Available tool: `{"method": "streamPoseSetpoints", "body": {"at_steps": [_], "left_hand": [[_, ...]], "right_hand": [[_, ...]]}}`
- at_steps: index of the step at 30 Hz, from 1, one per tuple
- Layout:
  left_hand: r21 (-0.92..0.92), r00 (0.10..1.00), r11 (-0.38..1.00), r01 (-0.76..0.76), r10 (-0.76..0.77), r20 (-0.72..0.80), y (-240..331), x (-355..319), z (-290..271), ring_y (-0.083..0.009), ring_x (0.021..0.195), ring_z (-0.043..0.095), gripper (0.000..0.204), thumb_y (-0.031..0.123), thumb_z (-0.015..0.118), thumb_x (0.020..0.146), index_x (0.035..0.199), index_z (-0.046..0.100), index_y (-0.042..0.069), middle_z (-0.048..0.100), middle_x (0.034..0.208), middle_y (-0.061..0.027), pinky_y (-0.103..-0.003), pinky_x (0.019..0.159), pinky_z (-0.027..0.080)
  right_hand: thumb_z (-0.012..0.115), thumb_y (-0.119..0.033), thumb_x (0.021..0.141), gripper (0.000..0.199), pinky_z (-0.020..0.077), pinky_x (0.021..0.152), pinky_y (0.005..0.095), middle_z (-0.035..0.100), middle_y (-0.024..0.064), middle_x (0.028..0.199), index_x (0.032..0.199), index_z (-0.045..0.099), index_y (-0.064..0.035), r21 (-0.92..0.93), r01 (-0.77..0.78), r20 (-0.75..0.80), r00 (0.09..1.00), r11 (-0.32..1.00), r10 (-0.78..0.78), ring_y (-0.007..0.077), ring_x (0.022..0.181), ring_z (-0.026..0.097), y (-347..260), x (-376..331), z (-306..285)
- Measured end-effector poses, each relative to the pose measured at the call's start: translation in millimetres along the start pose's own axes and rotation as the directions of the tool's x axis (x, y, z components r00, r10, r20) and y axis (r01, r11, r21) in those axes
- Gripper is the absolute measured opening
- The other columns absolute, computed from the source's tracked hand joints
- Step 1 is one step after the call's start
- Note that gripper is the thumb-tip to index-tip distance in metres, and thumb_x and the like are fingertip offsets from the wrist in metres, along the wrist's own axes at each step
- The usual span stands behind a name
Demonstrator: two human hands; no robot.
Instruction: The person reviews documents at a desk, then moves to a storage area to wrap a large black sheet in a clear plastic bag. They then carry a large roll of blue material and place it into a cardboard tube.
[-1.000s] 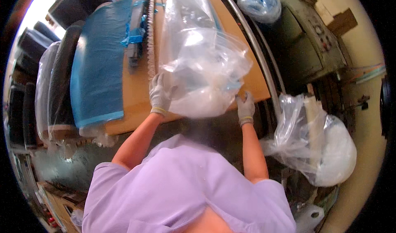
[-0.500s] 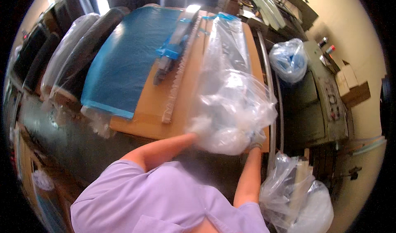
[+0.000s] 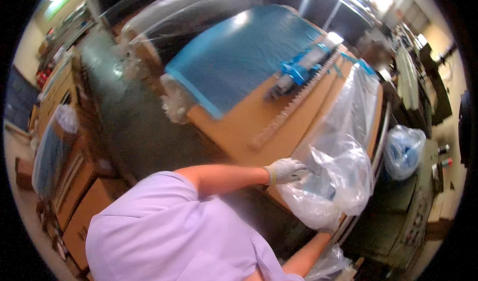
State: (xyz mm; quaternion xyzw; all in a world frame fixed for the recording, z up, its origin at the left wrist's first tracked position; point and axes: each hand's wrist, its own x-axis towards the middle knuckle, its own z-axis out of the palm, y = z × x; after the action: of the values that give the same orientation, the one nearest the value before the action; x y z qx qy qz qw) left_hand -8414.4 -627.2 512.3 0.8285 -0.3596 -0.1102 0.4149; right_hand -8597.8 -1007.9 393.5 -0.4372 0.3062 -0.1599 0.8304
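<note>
A large clear plastic bag (image 3: 348,186) lies bunched at the near end of the table, its long flat part stretching toward the far side. My left hand (image 3: 287,171), in a whitish knit glove, is at the bag's left edge with its fingers apart and slightly bent. My right hand (image 3: 327,229), also gloved, is closed on the bag's near lower edge; plastic hides most of its fingers. Left of the bag lie a pale toothed strip (image 3: 298,99) and a grey long part (image 3: 303,69) wrapped with blue film.
Brown cardboard (image 3: 239,134) covers the table, with a blue film-covered panel (image 3: 239,57) on it. Plastic-wrapped dark rolls (image 3: 199,19) stand beyond. A metal rail (image 3: 381,141) runs along the right edge, near a bag of blue material (image 3: 404,154). Cardboard boxes (image 3: 94,201) stand at left.
The view has swung left, so the table sits further right. My left hand, earlier blurred against the plastic, now shows clearly at the bag's edge. The right hand stays at the bag.
</note>
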Motion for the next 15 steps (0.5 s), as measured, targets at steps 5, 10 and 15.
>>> {"method": "streamPoseSetpoints", "body": {"at_steps": [5, 10, 15], "left_hand": [[-0.015, 0.912, 0.985, 0.171, -0.164, -0.375, -55.9, -151.1, -104.8, -0.0321, 0.102, 0.062, 0.041, 0.022, 0.063, 0.085, 0.121, 0.057, 0.004, 0.064, 0.112, -0.0180, -0.040, 0.089, 0.049], [-0.135, 0.525, 0.716, 0.685, -0.613, -0.590, -131.6, -309.7, -180.9, -0.0365, 0.086, 0.065, 0.032, 0.029, 0.063, 0.085, 0.100, 0.060, 0.001, 0.066, 0.089, -0.0215, -0.043, 0.074, 0.051], [-0.366, 0.253, 0.614, 0.699, -0.691, -0.677, -210.7, -410.7, -238.3, -0.0338, 0.066, 0.057, 0.035, 0.033, 0.063, 0.087, 0.080, 0.059, -0.001, 0.061, 0.073, -0.0205, -0.042, 0.062, 0.044]], "right_hand": [[0.056, -0.034, 0.087, 0.053, 0.0454, 0.092, 0.0454, 0.053, 0.0184, 0.127, 0.125, 0.052, 0.0027, -0.437, 0.214, -0.312, 0.875, 0.873, -0.371, 0.0336, 0.113, 0.053, 18.4, -55.1, -27.4], [0.062, -0.014, 0.083, 0.035, 0.0494, 0.083, 0.0375, 0.067, 0.0150, 0.104, 0.108, 0.061, 0.0101, -0.901, -0.392, -0.428, 0.734, 0.185, -0.527, 0.0270, 0.088, 0.061, 115.2, -161.5, 51.6], [0.059, 0.002, 0.075, 0.014, 0.0373, 0.057, 0.0352, 0.047, -0.0002, 0.068, 0.068, 0.048, -0.0030, -0.841, -0.011, -0.110, 0.982, 0.542, -0.151, 0.0151, 0.063, 0.041, 210.1, -227.0, 262.6]]}}
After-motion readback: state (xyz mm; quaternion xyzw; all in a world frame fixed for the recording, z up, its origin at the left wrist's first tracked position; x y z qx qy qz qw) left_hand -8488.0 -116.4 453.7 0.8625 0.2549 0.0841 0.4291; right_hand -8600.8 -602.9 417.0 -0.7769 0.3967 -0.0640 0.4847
